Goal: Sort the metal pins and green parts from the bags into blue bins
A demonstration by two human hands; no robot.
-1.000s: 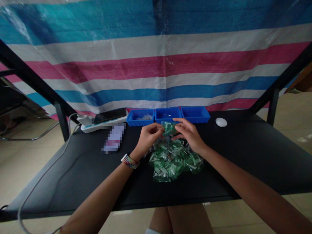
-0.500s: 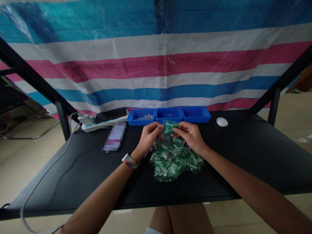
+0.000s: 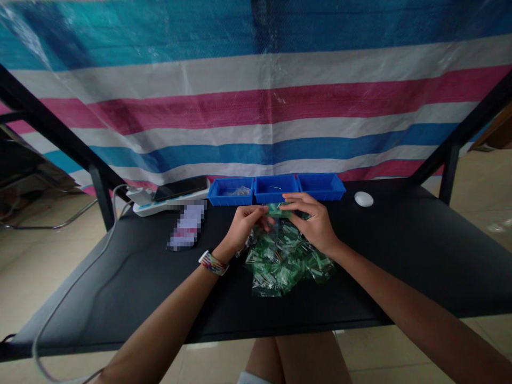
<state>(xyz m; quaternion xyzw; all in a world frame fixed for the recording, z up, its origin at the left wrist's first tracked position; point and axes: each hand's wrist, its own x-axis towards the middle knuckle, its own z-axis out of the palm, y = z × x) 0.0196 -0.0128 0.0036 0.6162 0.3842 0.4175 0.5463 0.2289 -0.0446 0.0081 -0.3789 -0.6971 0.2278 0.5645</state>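
We look down on two bare hands at work over a black worktop point(image 3: 400, 250), where a pile of bagged green pieces point(image 3: 280, 261) serves as our landmark. Over the far edge of that pile is a small green packet point(image 3: 275, 209), clear film around something green. The left hand point(image 3: 244, 226), on the pile's far left, has its grip closed, thumb and forefinger pinching the packet's left end. The right hand point(image 3: 316, 218), on the pile's far right, shows a half-open grip, its fingers spread and reaching over the packet's right end; whether they clasp it, we cannot tell. A multicoloured band point(image 3: 214, 263) circles the left wrist, left of the pile. Beyond the pile we find three blue trays point(image 3: 231, 201) in a row: the left one contains small clear items point(image 3: 241, 191), the middle one a thin bright sliver point(image 3: 275, 187). To the pile's far right lies a white oval object point(image 3: 364, 199). To its far left, we make out a white power strip point(image 3: 142, 210) beneath a dark flat device point(image 3: 182, 188), and, nearer the pile, a pixelated pale item point(image 3: 189, 225). Behind it all, beyond the pile, hangs a striped sheet point(image 3: 256, 109).
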